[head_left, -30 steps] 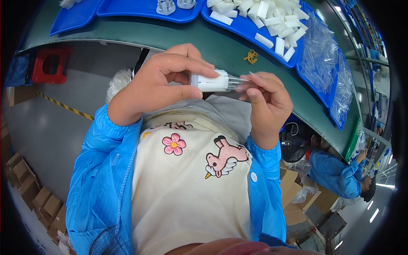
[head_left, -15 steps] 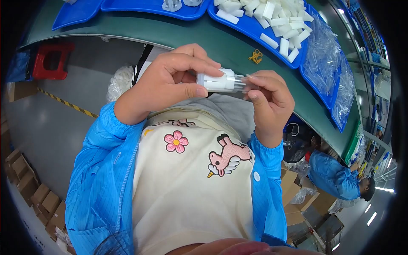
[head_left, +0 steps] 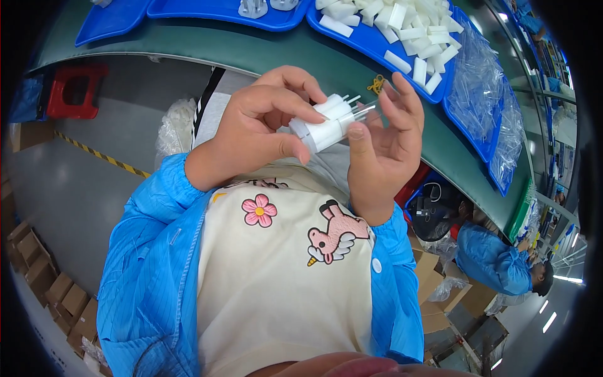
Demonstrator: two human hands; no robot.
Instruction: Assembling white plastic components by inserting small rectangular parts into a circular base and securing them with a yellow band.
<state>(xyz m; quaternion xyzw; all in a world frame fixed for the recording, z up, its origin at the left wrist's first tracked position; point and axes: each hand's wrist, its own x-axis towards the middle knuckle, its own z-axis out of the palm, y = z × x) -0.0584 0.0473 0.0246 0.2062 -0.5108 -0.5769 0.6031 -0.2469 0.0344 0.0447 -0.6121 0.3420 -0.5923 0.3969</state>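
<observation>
Head view: white-and-clear assembly held up by the near edge of the green surface

Markings first: any lettering on the white-and-clear assembly is too small to tell. The cream shirt below carries a pink flower and a pink unicorn.

The left grip is closed round the assembly's white body, thumb below and fingers above. The piece is tilted, its clear round base at lower left, thin prongs pointing up and to the right. The right grip is loosely curled, fingers spread about the pronged end; whether it has hold of the clear part there cannot be told.

Edge and room: the surface curves away past both grips, with a bare green strip between its edge and the blue tray of white blocks. Yellow bands lie on that strip, just beyond the right fingertips. Clear plastic parts fill the tray farther right. Left of the person, grey floor stretches toward a red stool.
</observation>
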